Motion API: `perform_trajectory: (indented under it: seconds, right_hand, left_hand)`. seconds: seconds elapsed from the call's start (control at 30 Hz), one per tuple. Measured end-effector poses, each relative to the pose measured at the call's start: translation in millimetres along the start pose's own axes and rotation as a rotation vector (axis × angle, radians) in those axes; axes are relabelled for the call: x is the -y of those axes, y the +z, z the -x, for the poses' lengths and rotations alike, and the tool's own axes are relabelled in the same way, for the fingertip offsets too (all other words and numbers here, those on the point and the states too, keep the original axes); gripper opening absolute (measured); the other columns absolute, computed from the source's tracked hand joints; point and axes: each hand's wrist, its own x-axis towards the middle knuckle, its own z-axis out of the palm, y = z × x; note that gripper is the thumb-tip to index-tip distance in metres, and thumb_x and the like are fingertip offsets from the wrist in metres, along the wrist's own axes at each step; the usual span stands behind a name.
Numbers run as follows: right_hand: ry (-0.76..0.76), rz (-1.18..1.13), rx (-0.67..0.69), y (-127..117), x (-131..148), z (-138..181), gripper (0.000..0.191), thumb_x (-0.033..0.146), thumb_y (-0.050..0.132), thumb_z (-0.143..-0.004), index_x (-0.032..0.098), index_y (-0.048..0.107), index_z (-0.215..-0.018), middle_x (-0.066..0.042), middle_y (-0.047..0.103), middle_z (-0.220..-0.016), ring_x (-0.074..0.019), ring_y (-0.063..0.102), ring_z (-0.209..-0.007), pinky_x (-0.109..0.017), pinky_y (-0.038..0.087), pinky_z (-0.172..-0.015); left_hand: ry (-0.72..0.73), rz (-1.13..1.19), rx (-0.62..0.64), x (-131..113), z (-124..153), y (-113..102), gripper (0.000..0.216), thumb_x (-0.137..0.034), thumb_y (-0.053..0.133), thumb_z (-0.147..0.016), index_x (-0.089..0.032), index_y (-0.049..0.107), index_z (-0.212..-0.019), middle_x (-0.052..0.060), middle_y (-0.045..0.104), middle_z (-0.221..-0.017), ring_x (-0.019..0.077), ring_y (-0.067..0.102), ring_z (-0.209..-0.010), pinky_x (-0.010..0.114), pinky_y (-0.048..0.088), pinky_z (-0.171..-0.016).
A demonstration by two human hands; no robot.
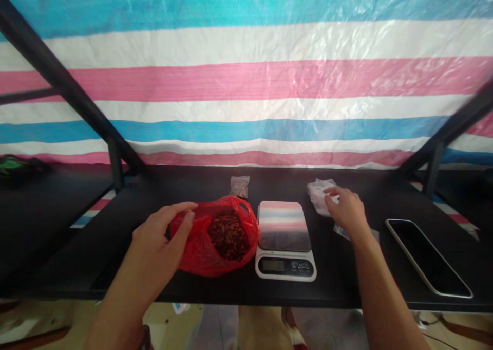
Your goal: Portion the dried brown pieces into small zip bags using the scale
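We stood at a black worktop, both forearms reaching in from the near edge. Nearest to us sat a small kitchen scale, its glossy platform mirroring the striped sheet behind and its display facing us. Just left of the scale lay a red plastic bag, its mouth open and a heap of dark reddish-brown dried pieces showing inside. Our left hand was curled loosely around the bag's left rim, thumb and fingers touching the plastic at its opening, partly open rather than clenched. At the right end of the worktop a dark-screened phone lay flat at a slant, well apart from the scale.

Farther in, our right hand rested palm down on a stack of clear small plastic bags, fingers bent onto the crumpled top one; whether it was pinched or only touched we could not tell. Beyond the red bag, a small clear packet holding brownish contents stood near the back edge. Black frame struts ran diagonally on either side, and a sheet striped in blue, white and pink filled the background.
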Motion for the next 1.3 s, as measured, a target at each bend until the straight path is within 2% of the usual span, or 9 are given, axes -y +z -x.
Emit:
perform_trajectory:
  seconds: [0.17,0.3,0.4,0.53,0.77,0.93,1.07,1.17,1.3]
  right_hand:
    - [0.021,0.034,0.058,2.6,3.3,6.8,0.037,0.032,0.054,-0.094,0.021,0.085,-0.110,-0.019,0.077,-0.118,-0.0404,0.070,-0.110,-0.056,0.050,-0.095]
    - [0.011,0.059,-0.059,0.8,24.6,10.6,0.037,0.028,0.053,-0.096,0.019,0.085,-0.112,-0.020,0.077,-0.123,-0.0423,0.070,-0.116,-0.061,0.047,-0.103]
    - [-0.132,-0.025,-0.062,0.0,64.8,9.9,0.037,0.026,0.052,-0.098,0.019,0.084,-0.116,-0.018,0.078,-0.126,-0.0397,0.070,-0.120,-0.057,0.049,-0.104]
    - [-0.390,-0.060,0.225,5.7,141.5,2.7,0.036,0.027,0.052,-0.104,0.023,0.080,-0.126,-0.013,0.078,-0.134,-0.0330,0.068,-0.127,-0.046,0.050,-0.107]
    - [-0.377,0.009,0.470,41.4,228.9,-7.0,0.039,0.042,0.072,-0.099,0.010,0.079,-0.121,-0.027,0.079,-0.125,-0.0384,0.076,-0.119,-0.042,0.054,-0.095]
    - [-0.356,-0.077,0.430,45.2,220.0,-5.3,0.044,0.031,0.075,-0.094,0.016,0.072,-0.135,-0.020,0.080,-0.127,-0.0353,0.076,-0.115,-0.038,0.055,-0.088]
    - [-0.283,-0.304,0.285,23.7,187.4,0.1,0.052,0.032,0.076,-0.091,0.018,0.068,-0.140,-0.012,0.082,-0.107,-0.0296,0.077,-0.100,-0.037,0.055,-0.084]
    - [-0.234,-0.659,0.160,-1.2,164.4,16.9,0.047,0.037,0.080,-0.087,0.018,0.073,-0.129,-0.007,0.079,-0.092,-0.0258,0.075,-0.086,-0.038,0.055,-0.080]
    - [-0.332,-0.992,0.159,-34.2,156.3,50.5,0.044,0.043,0.083,-0.085,0.024,0.071,-0.123,-0.002,0.074,-0.088,-0.0212,0.070,-0.081,-0.036,0.056,-0.078]
  left_hand:
    - [0.025,0.007,0.012,-4.1,1.4,-0.2,0.031,-0.047,0.053,-0.095,-0.029,0.076,-0.105,0.005,0.083,-0.111,0.0302,0.076,-0.106,0.045,0.057,-0.106]
    - [0.014,0.018,0.015,-3.9,4.2,-3.2,0.034,-0.047,0.052,-0.096,-0.027,0.077,-0.107,0.007,0.083,-0.115,0.0296,0.075,-0.110,0.044,0.057,-0.104]
    - [0.012,0.023,0.008,-0.5,5.8,-5.6,0.035,-0.046,0.051,-0.097,-0.025,0.078,-0.107,0.008,0.083,-0.115,0.0294,0.076,-0.109,0.046,0.056,-0.103]
    - [0.028,0.032,0.002,2.5,7.1,-8.0,0.034,-0.042,0.051,-0.098,-0.024,0.078,-0.107,0.008,0.083,-0.113,0.0290,0.076,-0.107,0.048,0.055,-0.103]
    - [0.042,0.027,0.011,4.0,10.1,-7.9,0.031,-0.038,0.051,-0.101,-0.026,0.078,-0.109,0.007,0.083,-0.115,0.0296,0.075,-0.110,0.052,0.053,-0.104]
    - [0.016,-0.054,0.157,4.6,22.6,0.2,0.027,-0.031,0.069,-0.094,-0.032,0.078,-0.118,0.005,0.080,-0.129,0.0360,0.061,-0.137,0.061,0.044,-0.117]
    - [0.033,-0.070,0.218,9.8,31.7,1.3,0.045,-0.010,0.067,-0.087,-0.034,0.076,-0.124,0.003,0.077,-0.134,0.0353,0.050,-0.146,0.060,0.041,-0.121]
    - [0.088,-0.036,0.197,11.4,31.1,-4.2,0.055,0.000,0.059,-0.080,-0.032,0.076,-0.121,0.004,0.078,-0.120,0.0325,0.055,-0.137,0.058,0.041,-0.120]
    - [0.158,0.099,0.004,-3.6,23.5,-10.2,0.033,-0.015,0.060,-0.093,-0.031,0.076,-0.116,0.004,0.076,-0.109,0.0295,0.061,-0.122,0.055,0.043,-0.116]
